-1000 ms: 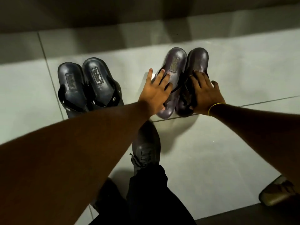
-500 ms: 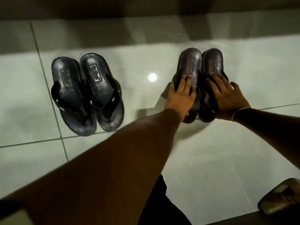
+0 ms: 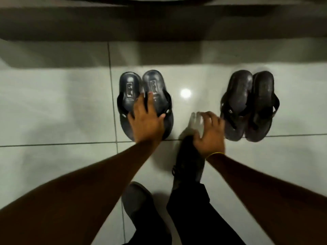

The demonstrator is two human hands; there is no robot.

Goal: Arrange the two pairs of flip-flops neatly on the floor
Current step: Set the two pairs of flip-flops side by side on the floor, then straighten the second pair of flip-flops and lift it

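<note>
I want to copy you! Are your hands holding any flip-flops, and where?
Neither grips one. The left hand lies flat on the left pair, over the straps. The right hand is blurred, touching nothing.

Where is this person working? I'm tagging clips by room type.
Probably indoors, perhaps an entryway, though little shows. The floor is glossy pale tile reflecting a ceiling light, a dark step or ledge runs along the top, and flip-flops stand beside it.

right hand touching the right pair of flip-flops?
No, the right hand hovers over bare floor tile, just beside the right pair.
</note>
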